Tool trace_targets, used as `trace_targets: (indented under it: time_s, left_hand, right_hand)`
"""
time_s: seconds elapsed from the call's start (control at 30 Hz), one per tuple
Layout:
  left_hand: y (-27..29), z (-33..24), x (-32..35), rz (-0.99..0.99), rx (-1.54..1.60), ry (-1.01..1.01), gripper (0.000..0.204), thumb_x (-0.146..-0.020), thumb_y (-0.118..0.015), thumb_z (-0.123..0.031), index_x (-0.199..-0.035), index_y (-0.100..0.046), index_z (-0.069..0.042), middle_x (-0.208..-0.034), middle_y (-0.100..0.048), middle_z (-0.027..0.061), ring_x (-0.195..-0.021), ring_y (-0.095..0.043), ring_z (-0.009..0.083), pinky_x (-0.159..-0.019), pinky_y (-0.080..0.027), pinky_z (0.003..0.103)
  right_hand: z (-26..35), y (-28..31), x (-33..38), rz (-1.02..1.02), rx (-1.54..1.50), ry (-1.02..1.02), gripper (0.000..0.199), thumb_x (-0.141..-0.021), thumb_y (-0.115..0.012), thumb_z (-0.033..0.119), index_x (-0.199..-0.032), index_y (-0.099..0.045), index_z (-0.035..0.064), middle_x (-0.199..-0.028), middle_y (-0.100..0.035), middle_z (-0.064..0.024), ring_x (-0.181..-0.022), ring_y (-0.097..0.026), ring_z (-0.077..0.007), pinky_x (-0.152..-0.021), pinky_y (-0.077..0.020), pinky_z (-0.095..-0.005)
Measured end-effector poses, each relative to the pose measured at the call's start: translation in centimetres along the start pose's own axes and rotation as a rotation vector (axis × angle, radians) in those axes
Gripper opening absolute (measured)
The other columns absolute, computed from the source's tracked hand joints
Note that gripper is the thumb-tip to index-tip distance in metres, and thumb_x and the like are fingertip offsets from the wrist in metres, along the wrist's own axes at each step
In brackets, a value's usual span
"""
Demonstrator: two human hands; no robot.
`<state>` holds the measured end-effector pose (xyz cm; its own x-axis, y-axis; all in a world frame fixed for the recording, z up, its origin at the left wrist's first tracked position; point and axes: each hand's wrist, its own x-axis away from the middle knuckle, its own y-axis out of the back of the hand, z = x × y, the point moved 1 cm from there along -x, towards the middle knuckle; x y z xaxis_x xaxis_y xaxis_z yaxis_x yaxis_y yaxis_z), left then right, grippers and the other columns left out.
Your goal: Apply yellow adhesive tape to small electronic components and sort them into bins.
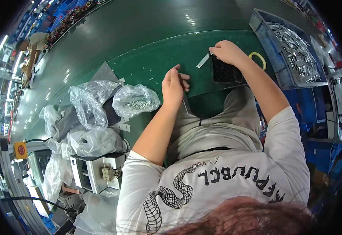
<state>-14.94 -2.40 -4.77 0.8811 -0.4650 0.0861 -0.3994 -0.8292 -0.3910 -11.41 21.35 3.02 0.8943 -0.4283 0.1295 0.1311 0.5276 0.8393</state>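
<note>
My right hand (226,53) reaches over the far side of a black tray (228,73), its fingers closed together. A thin silver metal strip (203,61) with a small hole near its end slants down and left from those fingertips, beside the tray's left wall. Small bits in the tray are too dark to name. My left hand (173,84) is held above the near edge of the green table, its fingers apart and loosely curled, with nothing visible in them. Left of it, a clear plastic bag (135,100) lies open with many small metallic pieces inside.
A yellow tape roll (258,61) lies right of the tray. Beyond it stands a blue-grey bin (275,55) of metal strips. Crumpled plastic bags (90,102) and a white boxy machine (98,172) are at left. Another person (34,47) bends over things at far left.
</note>
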Motion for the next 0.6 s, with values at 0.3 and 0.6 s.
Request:
trace_targets:
  time_s: [0.3, 0.6]
  left_hand:
    - [0.0, 0.6, -0.2, 0.053, -0.044, 0.03, 0.042, -0.105, -0.039, -0.033, -0.124, -0.052, 0.003, -0.083, -0.064, 0.0103, -0.059, -0.055, 0.0119, -0.051, -0.046, 0.025]
    - [-0.2, 0.5, -0.3, 0.069, -0.086, 0.038, 0.04, -0.105, -0.041, -0.033, -0.122, -0.054, 0.001, -0.084, -0.065, 0.0104, -0.059, -0.056, 0.0117, -0.051, -0.046, 0.024]
  right_hand:
    - [2.3, 0.6, -2.0, -0.018, 0.197, 0.075, 0.031, -0.079, -0.059, 0.028, -0.08, -0.065, -0.0024, -0.074, -0.064, -0.0208, -0.07, -0.063, -0.0334, -0.069, -0.0496, -0.0425]
    - [2.8, 0.2, -2.4, -0.008, 0.313, 0.059, 0.027, -0.075, -0.061, 0.026, -0.072, -0.063, -0.0009, -0.069, -0.061, -0.0198, -0.067, -0.061, -0.0334, -0.065, -0.0491, -0.0429]
